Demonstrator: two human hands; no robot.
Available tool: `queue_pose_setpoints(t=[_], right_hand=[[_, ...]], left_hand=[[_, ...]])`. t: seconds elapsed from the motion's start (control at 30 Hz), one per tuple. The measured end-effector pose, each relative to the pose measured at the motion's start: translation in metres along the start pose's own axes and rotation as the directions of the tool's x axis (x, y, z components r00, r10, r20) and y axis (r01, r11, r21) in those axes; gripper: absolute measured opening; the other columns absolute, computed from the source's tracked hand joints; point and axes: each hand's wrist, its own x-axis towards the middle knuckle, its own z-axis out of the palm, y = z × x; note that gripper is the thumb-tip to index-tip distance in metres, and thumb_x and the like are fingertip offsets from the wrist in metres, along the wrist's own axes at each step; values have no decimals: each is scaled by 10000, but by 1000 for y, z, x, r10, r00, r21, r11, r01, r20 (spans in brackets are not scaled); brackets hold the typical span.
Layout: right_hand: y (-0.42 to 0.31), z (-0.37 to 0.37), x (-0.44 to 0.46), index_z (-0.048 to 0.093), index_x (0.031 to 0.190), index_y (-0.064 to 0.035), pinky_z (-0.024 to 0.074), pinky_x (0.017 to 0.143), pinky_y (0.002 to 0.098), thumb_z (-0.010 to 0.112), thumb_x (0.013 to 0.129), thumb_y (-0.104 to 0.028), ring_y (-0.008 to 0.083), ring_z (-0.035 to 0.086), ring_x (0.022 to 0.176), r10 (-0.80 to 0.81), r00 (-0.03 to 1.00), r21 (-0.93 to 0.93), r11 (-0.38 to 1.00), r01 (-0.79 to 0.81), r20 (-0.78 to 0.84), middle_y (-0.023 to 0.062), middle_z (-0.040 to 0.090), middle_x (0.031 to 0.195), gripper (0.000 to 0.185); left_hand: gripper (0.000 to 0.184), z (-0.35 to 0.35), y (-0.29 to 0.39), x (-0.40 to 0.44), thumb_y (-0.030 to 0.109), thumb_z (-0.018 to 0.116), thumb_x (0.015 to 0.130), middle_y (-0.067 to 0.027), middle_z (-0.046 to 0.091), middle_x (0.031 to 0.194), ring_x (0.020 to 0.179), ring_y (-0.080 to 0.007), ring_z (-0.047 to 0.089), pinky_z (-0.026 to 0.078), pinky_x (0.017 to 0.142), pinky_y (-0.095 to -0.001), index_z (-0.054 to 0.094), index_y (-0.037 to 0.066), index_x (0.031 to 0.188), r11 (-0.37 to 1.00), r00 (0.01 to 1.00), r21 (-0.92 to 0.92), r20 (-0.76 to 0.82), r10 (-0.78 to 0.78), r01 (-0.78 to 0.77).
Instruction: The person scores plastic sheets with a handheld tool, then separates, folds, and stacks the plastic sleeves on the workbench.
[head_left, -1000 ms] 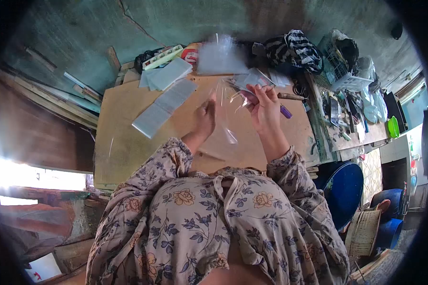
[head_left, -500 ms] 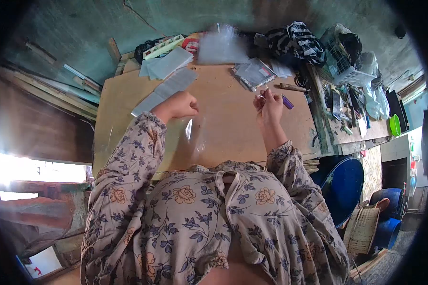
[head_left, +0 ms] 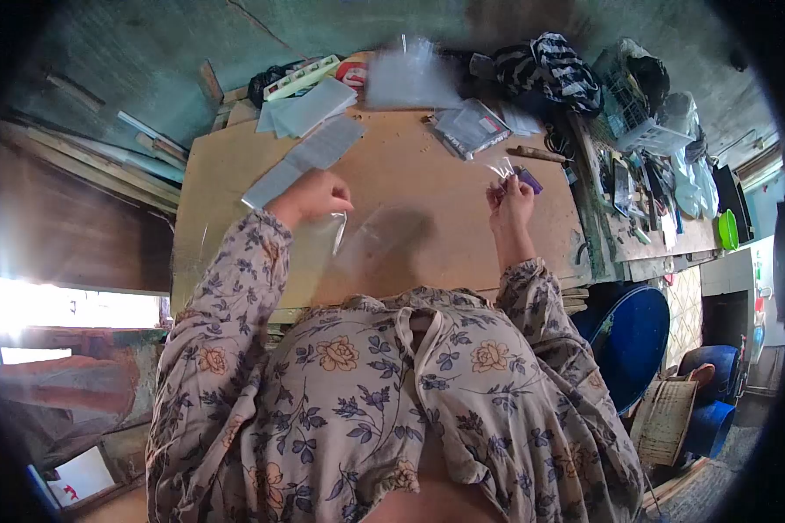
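Note:
My left hand [head_left: 316, 197] is closed over the left part of the board, fingertips pinched on a clear plastic sheet [head_left: 338, 234] that shines along one edge. How far this sheet reaches across the board is hard to see. On the right, my right hand [head_left: 512, 206] is also closed, with a piece of clear plastic film [head_left: 500, 169] between thumb and fingers. Just behind the right fingers lies a small purple object [head_left: 530, 181], partly hidden. A row of overlapping grey-white plastic sleeves [head_left: 310, 157] lies beyond my left hand.
Plastic packets [head_left: 469, 129] and a wooden-handled tool [head_left: 538, 154] lie at the back right of the board [head_left: 436, 183]. Behind them are a power strip [head_left: 302, 78], a stack of clear bags [head_left: 410, 78] and a striped black cloth [head_left: 549, 74]. A blue barrel [head_left: 632, 340] stands right.
My left hand has moved slightly left and the clear sheet's shiny edge has shifted with it. My right hand has moved a little right, and more film shows above its fingers.

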Motion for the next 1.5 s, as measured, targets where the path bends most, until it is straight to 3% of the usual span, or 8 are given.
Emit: queue_pose_setpoints(t=[0.23, 0.33, 0.4, 0.5, 0.6, 0.97, 1.3, 1.5], right_hand=[[26, -60, 5, 389, 927, -79, 503, 554, 292, 514, 814, -8, 177, 569, 628, 220, 960, -203, 962, -183, 175, 75, 546, 774, 184], [37, -69, 1, 360, 1180, -41, 487, 521, 275, 549, 755, 23, 168, 569, 652, 191, 978, -647, 757, -92, 85, 104, 566, 797, 470], [35, -66, -3, 362, 1175, -37, 478, 509, 266, 559, 747, 18, 161, 567, 637, 143, 985, -728, 685, -27, 97, 105, 570, 798, 474], [33, -70, -4, 367, 1168, -31, 460, 486, 253, 569, 733, 16, 148, 562, 608, 97, 987, -829, 556, 53, 128, 102, 573, 790, 481], [33, -70, -4, 373, 1161, -29, 446, 470, 247, 566, 730, 19, 142, 558, 596, 98, 984, -818, 571, 67, 149, 93, 571, 768, 475], [20, -91, 2, 397, 1155, -65, 435, 459, 255, 502, 779, 46, 146, 522, 570, 207, 950, -575, 817, -37, 233, 82, 549, 795, 407], [-17, -88, -5, 451, 1226, -62, 465, 541, 232, 433, 726, 39, 129, 553, 600, 683, 600, -840, 542, -34, 416, 82, 557, 1013, 510], [-16, -77, -4, 496, 1200, -45, 468, 583, 251, 532, 757, -34, 124, 568, 652, 633, 660, -877, 473, 85, 405, 78, 581, 1006, 445]], left_hand=[[162, 24, -78, 17, 174, 658, 667, -109, 630, 754, 683, -237, 606, 466, 616, -348, 626, 54, 769, 983, 974, -35, -131, -183, 180], [118, 41, -51, 23, 160, 630, 693, -103, 613, 793, 733, -259, 602, 466, 610, -384, 595, 79, 771, 878, 827, 313, -542, -148, 362], [132, 50, -24, 29, 183, 595, 724, -90, 589, 810, 745, -289, 593, 465, 609, -414, 555, 100, 818, 742, 535, 559, -781, 322, 369], [172, 88, -19, 37, 218, 566, 748, -64, 566, 866, 825, -288, 568, 447, 725, -419, 531, 109, 876, 842, 902, 471, -430, -41, 263], [308, 116, -21, 35, 255, 557, 759, -71, 506, 1091, 1038, -283, 478, 358, 868, -460, 506, 129, 1036, 987, 976, 149, -217, -27, 61], [580, 102, -16, 4, 408, 494, 801, -138, 320, 1339, 1225, -319, 300, 207, 988, -500, 350, 144, 1297, 886, 946, 404, -306, -103, 227], [454, 88, 19, 29, 351, 547, 764, -131, 530, 1090, 1032, -303, 488, 353, 897, -459, 514, 103, 1144, 913, 909, 57, -127, -396, 405], [547, 107, 3, 21, 385, 546, 763, -138, 363, 1285, 1243, -303, 259, 203, 985, -539, 433, 120, 1228, 921, 944, 343, -322, -70, 185]])
